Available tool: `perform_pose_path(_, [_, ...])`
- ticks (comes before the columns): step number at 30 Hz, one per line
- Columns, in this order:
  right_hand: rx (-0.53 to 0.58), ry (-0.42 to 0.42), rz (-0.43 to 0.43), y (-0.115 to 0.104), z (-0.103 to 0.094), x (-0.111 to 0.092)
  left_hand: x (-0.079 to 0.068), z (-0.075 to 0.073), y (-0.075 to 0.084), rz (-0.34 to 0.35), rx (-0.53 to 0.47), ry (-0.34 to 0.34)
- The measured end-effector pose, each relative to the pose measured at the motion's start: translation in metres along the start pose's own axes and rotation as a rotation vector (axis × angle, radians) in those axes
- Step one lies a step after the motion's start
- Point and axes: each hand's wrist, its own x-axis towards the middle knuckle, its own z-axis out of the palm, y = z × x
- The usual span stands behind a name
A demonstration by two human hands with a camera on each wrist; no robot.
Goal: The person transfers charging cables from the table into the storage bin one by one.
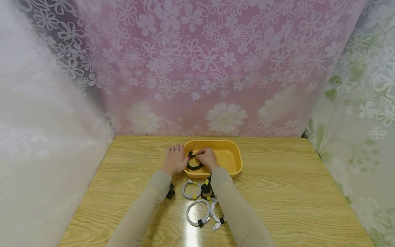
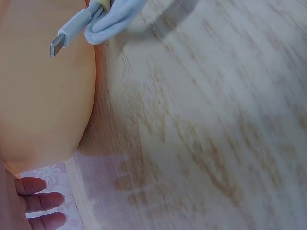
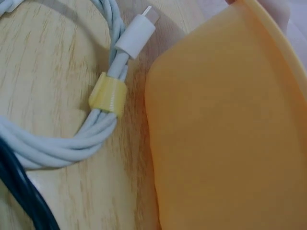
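Note:
A coiled black cable (image 1: 195, 167) with a red tie lies at the left end of the yellow bin (image 1: 226, 158). My right hand (image 1: 207, 159) reaches into the bin and pinches the black cable near its top. My left hand (image 1: 176, 159) rests at the bin's left rim, its thumb close to the red tie; whether the thumb touches the tie I cannot tell. In the left wrist view, the fingertips (image 2: 47, 202) of that hand show outside the bin, extended and holding nothing. The right fingertips are hidden in the head view.
In front of the bin lie a white coiled cable with yellow ties (image 1: 192, 190), a white cable with a black tie (image 1: 197, 213) and another white cable (image 1: 217, 225) partly under my right forearm. A dark cable (image 3: 21, 184) lies beside them. Flowered curtains (image 1: 213, 85) enclose the wooden table (image 1: 287, 178).

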Motion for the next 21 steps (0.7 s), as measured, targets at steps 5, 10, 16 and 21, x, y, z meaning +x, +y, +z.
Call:
perform_pose_path(5, [-0.004, -0.012, 0.023, -0.0001, -0.0016, -0.0008, -0.0009, -0.0014, 0.0013, 0.01, -0.002, 0.01])
perform_pose_path(10, [0.029, 0.007, 0.032, 0.0005, -0.0011, -0.0007, -0.0002, -0.0007, 0.0013, 0.017, -0.009, 0.011])
perform_pose_path(16, [0.042, -0.002, 0.022, -0.0025, -0.0024, -0.0023, 0.0002, 0.0018, -0.0001, 0.011, -0.011, 0.009])
perform_pose_path(21, [0.045, -0.038, 0.027, -0.007, -0.0077, -0.0057, -0.0008, 0.0007, 0.0002, 0.008, -0.003, 0.009])
